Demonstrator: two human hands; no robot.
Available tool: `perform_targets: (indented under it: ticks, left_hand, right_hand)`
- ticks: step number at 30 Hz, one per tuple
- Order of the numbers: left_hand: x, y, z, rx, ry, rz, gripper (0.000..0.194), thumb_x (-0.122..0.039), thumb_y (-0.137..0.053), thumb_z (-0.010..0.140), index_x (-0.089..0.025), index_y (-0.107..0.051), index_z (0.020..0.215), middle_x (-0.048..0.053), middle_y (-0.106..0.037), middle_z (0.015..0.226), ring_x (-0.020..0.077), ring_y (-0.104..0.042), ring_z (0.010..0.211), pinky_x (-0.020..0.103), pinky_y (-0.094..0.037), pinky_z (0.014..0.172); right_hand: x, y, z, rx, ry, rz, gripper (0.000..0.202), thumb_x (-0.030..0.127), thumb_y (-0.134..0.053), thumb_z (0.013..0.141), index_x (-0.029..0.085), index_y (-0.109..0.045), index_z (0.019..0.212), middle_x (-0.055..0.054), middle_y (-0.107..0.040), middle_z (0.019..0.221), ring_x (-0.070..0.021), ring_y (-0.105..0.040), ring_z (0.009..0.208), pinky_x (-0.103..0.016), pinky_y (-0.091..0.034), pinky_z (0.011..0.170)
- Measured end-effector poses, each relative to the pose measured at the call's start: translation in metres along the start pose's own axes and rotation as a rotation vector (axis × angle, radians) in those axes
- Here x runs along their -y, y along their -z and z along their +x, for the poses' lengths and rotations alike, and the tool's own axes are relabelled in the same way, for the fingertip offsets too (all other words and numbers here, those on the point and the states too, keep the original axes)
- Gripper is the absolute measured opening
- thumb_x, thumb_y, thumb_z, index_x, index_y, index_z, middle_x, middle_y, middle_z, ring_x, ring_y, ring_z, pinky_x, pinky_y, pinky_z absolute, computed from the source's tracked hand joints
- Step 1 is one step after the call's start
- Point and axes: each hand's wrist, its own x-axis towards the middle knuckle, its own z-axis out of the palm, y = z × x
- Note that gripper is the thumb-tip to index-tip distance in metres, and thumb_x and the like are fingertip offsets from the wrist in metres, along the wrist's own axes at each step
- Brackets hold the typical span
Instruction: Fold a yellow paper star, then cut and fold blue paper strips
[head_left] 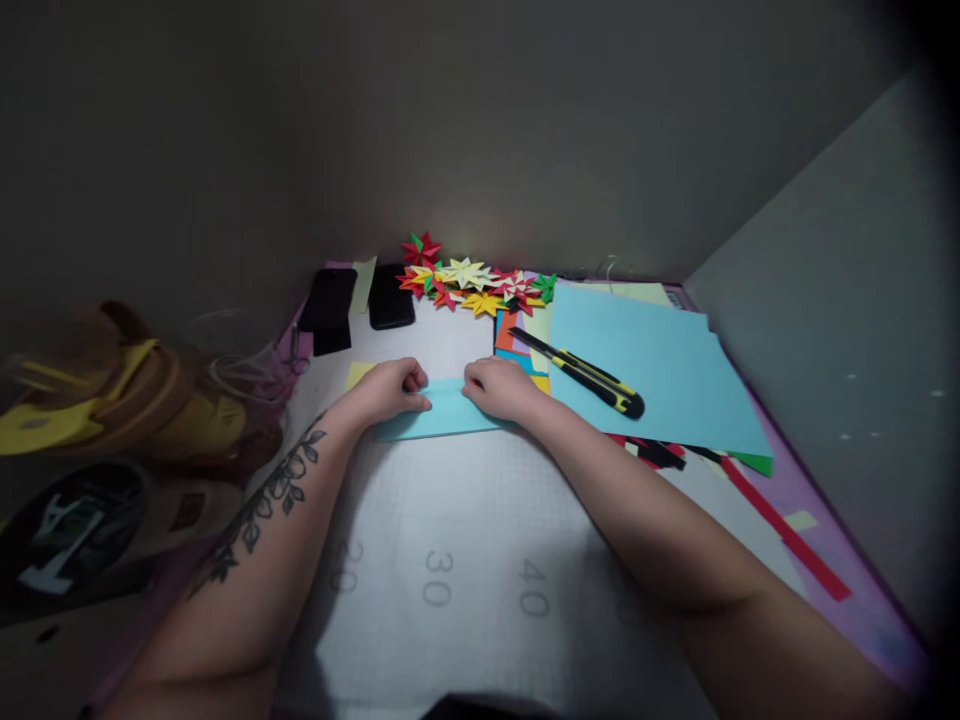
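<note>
A light blue sheet of paper (pixel 446 417), apparently folded into a long strip, lies crosswise on a white cutting mat (pixel 480 500) with a printed grid and numbers. At the left part of the paper, my left hand (pixel 391 390) has curled fingers, with the thumb resting on the sheet. Along its upper edge toward the right, my right hand (pixel 504 387) holds the paper with closed fingers. My hands partly cover both ends of the strip. A yellow and black utility knife (pixel 589 375) lies to the right, on a stack of light blue sheets (pixel 660 350).
Folded paper stars (pixel 480 285) in several colours are piled at the back wall. Beside them lie a black phone (pixel 392 297), a dark object (pixel 330 300) and small scissors (pixel 296 355). Red strips (pixel 787 530) lie right. Cups (pixel 150 400) stand left.
</note>
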Motion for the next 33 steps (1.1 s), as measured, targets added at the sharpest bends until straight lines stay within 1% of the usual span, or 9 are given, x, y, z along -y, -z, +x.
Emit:
perform_targets:
  ticks: [13,16,18,20,22,24,28,30,33]
  left_hand:
    - [-0.005,0.002,-0.002,0.016,0.021,0.031,0.036,-0.039,-0.071,0.061,-0.019,-0.056,0.088,-0.001,-0.06,0.078,0.0158,-0.057,0.07,0.026,-0.04,0.061]
    - [-0.014,0.0,-0.008,-0.036,0.037,0.166,0.038,-0.036,-0.07,0.063,-0.02,-0.058,0.095,0.001,-0.062,0.082,0.0181,-0.057,0.076,0.027,-0.041,0.065]
    - [-0.02,-0.003,-0.015,-0.128,-0.035,0.32,0.034,-0.032,-0.068,0.069,-0.022,-0.06,0.1,0.004,-0.064,0.093,0.0225,-0.056,0.091,0.032,-0.04,0.075]
    - [-0.025,-0.007,-0.021,-0.175,-0.195,0.444,0.024,-0.026,-0.061,0.077,-0.026,-0.064,0.101,0.004,-0.065,0.105,0.0252,-0.05,0.105,0.038,-0.037,0.085]
    - [-0.027,-0.012,-0.025,-0.134,-0.364,0.496,0.022,-0.021,-0.053,0.084,-0.028,-0.068,0.098,0.003,-0.065,0.11,0.024,-0.049,0.108,0.039,-0.035,0.089]
    - [-0.027,-0.017,-0.028,-0.071,-0.451,0.512,0.026,-0.017,-0.048,0.086,-0.025,-0.07,0.097,0.004,-0.066,0.109,0.0217,-0.053,0.101,0.036,-0.037,0.087]
    - [-0.03,-0.021,-0.031,-0.051,-0.434,0.571,0.031,-0.012,-0.045,0.085,-0.021,-0.069,0.103,0.006,-0.066,0.111,0.0211,-0.056,0.097,0.034,-0.041,0.085]
    - [-0.034,-0.022,-0.035,-0.06,-0.41,0.602,0.031,-0.013,-0.045,0.085,-0.022,-0.068,0.104,0.005,-0.066,0.113,0.0225,-0.055,0.101,0.037,-0.041,0.086]
    - [-0.043,-0.023,-0.041,-0.083,-0.368,0.622,0.027,-0.018,-0.046,0.085,-0.022,-0.067,0.103,0.006,-0.064,0.115,0.0255,-0.05,0.11,0.04,-0.041,0.086]
  right_hand:
    - [0.002,0.002,0.0,0.041,-0.014,-0.034,0.016,0.029,-0.051,0.086,0.019,-0.063,0.085,-0.006,-0.066,0.095,-0.022,-0.054,0.092,-0.03,-0.036,0.073]
    - [0.003,-0.001,-0.002,-0.026,-0.067,-0.096,0.022,0.037,-0.056,0.083,0.018,-0.062,0.093,-0.009,-0.063,0.101,-0.0256,-0.051,0.098,-0.034,-0.037,0.077]
    - [0.004,-0.003,-0.005,-0.099,-0.102,-0.134,0.031,0.041,-0.06,0.081,0.016,-0.06,0.099,-0.012,-0.06,0.107,-0.0278,-0.049,0.102,-0.037,-0.036,0.082]
    - [0.005,-0.006,-0.008,-0.158,-0.109,-0.156,0.034,0.041,-0.062,0.08,0.016,-0.059,0.104,-0.013,-0.057,0.11,-0.0284,-0.046,0.104,-0.039,-0.035,0.085]
    - [0.007,-0.008,-0.012,-0.213,-0.074,-0.165,0.029,0.036,-0.062,0.082,0.017,-0.059,0.104,-0.013,-0.056,0.112,-0.0281,-0.044,0.106,-0.04,-0.034,0.088]
    - [0.01,-0.011,-0.017,-0.247,0.011,-0.151,0.019,0.027,-0.058,0.085,0.018,-0.061,0.102,-0.012,-0.056,0.114,-0.0275,-0.043,0.108,-0.041,-0.034,0.09]
    - [0.015,-0.024,-0.037,-0.198,0.233,-0.016,0.028,0.012,-0.044,0.089,0.02,-0.062,0.11,-0.008,-0.059,0.117,-0.0232,-0.048,0.107,-0.038,-0.039,0.091]
    - [0.017,-0.033,-0.051,-0.184,0.298,0.055,0.032,0.014,-0.043,0.09,0.015,-0.059,0.118,-0.01,-0.058,0.124,-0.0232,-0.047,0.113,-0.038,-0.04,0.096]
    - [0.02,-0.042,-0.07,-0.172,0.348,0.09,0.038,0.021,-0.044,0.09,0.007,-0.054,0.125,-0.015,-0.051,0.133,-0.0265,-0.038,0.128,-0.041,-0.035,0.104]
